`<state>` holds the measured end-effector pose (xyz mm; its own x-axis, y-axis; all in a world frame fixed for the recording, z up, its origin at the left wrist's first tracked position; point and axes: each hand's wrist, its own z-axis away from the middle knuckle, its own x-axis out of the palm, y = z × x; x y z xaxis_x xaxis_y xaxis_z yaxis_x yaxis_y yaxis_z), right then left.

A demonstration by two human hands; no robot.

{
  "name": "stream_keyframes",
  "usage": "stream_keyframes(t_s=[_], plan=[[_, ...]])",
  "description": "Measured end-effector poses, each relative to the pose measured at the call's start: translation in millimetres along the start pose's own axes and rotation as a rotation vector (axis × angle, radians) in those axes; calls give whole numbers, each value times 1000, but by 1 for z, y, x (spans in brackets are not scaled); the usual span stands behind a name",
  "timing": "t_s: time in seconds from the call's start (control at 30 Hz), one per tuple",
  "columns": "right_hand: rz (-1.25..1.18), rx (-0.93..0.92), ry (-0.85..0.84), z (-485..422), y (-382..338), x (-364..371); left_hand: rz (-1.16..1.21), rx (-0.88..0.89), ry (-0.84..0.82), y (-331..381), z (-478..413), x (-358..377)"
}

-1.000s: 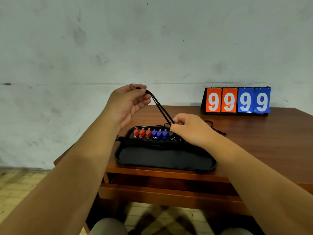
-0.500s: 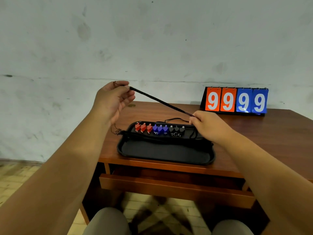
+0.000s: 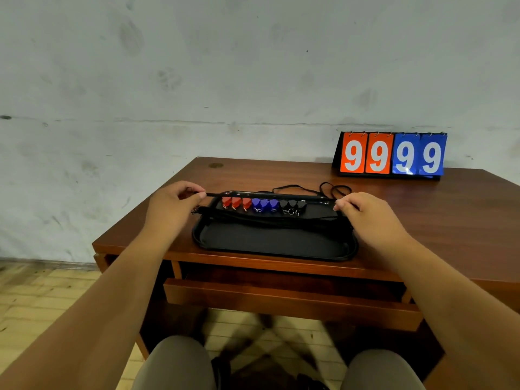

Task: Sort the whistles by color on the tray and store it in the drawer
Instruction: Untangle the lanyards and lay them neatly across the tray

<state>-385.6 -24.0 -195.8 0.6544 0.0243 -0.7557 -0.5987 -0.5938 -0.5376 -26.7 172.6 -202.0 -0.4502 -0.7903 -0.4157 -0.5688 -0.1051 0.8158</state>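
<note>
A black tray [image 3: 270, 243] lies on the wooden desk. Along its far side stands a row of whistles: three red whistles [image 3: 235, 203], three blue whistles [image 3: 264, 205], then three black whistles [image 3: 292, 205]. A black lanyard [image 3: 261, 195] is stretched level above the row, just over the tray's far rim. My left hand [image 3: 171, 205] pinches its left end beside the tray's left edge. My right hand [image 3: 365, 215] pinches its right end at the tray's right edge. More black cords lie bundled across the tray in front of the whistles.
A flip scoreboard [image 3: 391, 156] showing 9999 stands at the desk's back right. Loose black cord loops [image 3: 332, 190] lie on the desk behind the tray. The drawer [image 3: 281, 301] under the desk top is pulled partly out. My knees are below it.
Both hands came down from above the tray, the left one farthest. The lanyard, slanted before, now lies stretched flat over the whistle row, with the hands spread to the tray's two ends.
</note>
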Motion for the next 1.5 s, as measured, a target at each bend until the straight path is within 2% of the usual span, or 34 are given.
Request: stream_keyframes(t_s=[0.13,0.27,0.57,0.7,0.83,1.07,1.27,1.37,1.5], plan=[[-145,100,102,8,9,14,-53,-5,10,-16,-1,9],[-136,97,121,10,13,20,-52,-16,21,-23,-4,12],[-119,142,80,9,15,21,-108,-54,-11,-28,-6,14],[-177,149,52,9,19,24,-159,-32,13,-33,-6,13],[-238,155,29,8,21,24,-175,-84,48,-31,-4,12],[-261,183,79,8,23,24,-171,-165,97,-25,1,12],[-324,299,121,9,22,21,-136,-198,148,-15,10,9],[-332,321,127,10,20,19,-153,-166,171,-8,14,8],[-352,338,122,10,21,17,-226,-16,151,2,25,11]])
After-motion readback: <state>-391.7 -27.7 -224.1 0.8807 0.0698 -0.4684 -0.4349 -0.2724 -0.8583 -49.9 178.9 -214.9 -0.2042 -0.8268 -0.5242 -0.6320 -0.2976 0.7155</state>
